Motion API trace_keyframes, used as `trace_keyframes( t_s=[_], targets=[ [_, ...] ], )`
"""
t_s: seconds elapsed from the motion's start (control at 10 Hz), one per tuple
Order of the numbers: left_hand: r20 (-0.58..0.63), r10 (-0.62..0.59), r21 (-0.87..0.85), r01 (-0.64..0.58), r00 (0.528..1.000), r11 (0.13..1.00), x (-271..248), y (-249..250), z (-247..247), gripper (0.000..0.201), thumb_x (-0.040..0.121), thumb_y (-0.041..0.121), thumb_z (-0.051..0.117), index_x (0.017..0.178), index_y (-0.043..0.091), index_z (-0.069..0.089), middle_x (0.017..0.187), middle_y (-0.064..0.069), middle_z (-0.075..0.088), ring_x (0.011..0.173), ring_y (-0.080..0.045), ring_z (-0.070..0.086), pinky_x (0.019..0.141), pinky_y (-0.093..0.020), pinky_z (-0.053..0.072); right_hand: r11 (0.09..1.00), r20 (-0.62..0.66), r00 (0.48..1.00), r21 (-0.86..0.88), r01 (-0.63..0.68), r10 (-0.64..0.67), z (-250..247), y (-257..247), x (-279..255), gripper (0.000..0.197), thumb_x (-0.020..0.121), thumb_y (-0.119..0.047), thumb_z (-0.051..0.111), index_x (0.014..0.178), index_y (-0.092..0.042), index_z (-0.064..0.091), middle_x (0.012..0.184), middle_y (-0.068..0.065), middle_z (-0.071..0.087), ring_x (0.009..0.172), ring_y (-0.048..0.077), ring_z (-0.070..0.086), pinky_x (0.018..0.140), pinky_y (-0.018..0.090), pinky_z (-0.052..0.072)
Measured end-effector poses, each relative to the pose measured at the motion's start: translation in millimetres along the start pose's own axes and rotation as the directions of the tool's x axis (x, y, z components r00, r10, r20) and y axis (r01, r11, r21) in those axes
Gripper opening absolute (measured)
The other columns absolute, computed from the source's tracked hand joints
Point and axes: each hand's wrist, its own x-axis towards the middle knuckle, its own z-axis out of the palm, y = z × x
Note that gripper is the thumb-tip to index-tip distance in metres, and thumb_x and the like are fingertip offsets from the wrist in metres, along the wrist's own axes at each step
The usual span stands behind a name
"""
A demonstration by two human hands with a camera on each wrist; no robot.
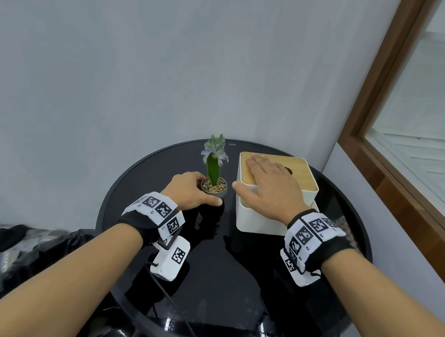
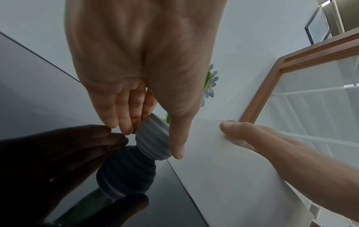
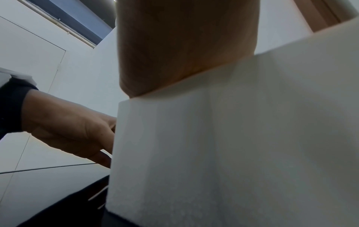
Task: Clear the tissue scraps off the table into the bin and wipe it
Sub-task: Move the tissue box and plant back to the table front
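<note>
The left hand (image 1: 188,189) curls round the small plant pot (image 1: 213,186) while the right hand (image 1: 269,185) lies flat, fingers spread, on the tissue box (image 1: 259,220); no scraps show on the black table (image 1: 227,284).

From the left wrist, fingers (image 2: 124,116) pinch the ribbed pot: top-heavy, it might tip.

From the right wrist, the box's white wall (image 3: 233,145) fills the view, the wall corner close behind.

Both forearms bare, no sleeves. Each wrist wrapped in a black fabric band (image 1: 137,229) carrying white panels printed with black square-code markers (image 1: 307,233). Small white camera box (image 1: 171,259) slung under left wrist, one marker on its face, thin black cable (image 1: 179,310) trailing from it. Fingers bare.
</note>
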Motion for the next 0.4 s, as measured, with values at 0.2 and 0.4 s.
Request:
trace_keyframes(
  t_s=[0.2, 0.4],
  targets=[
    [0.017, -0.028, -0.013, 0.028, 0.999, 1.000, -2, -6, 1, 0.090, 0.059, 0.064, 0.079, 0.134, 0.021, 0.052, 0.126, 0.004, 0.062, 0.115, -0.015, 0.058, 0.093, -0.026, 0.043, 0.998, 0.022, 0.999, -0.050, 0.026, -0.025, -5, -3, -2, 0.074, 0.095, -0.059, 0.034, 0.151, -0.011, 0.031, 0.161, 0.004, 0.030, 0.149, 0.019, 0.024, 0.120, 0.040, 0.020],
    [-0.019, -0.019, -0.013, 0.019, 1.000, 1.000, -22, -2, -5, 0.094, 0.070, 0.057, 0.078, 0.144, 0.014, 0.039, 0.140, -0.003, 0.053, 0.127, -0.019, 0.051, 0.099, -0.029, 0.041, 0.996, -0.070, 0.998, -0.090, -0.014, 0.007, -6, -7, -6, 0.073, 0.086, -0.065, 0.034, 0.134, -0.013, 0.053, 0.144, 0.003, 0.053, 0.134, 0.020, 0.046, 0.111, 0.039, 0.033]
  ],
)
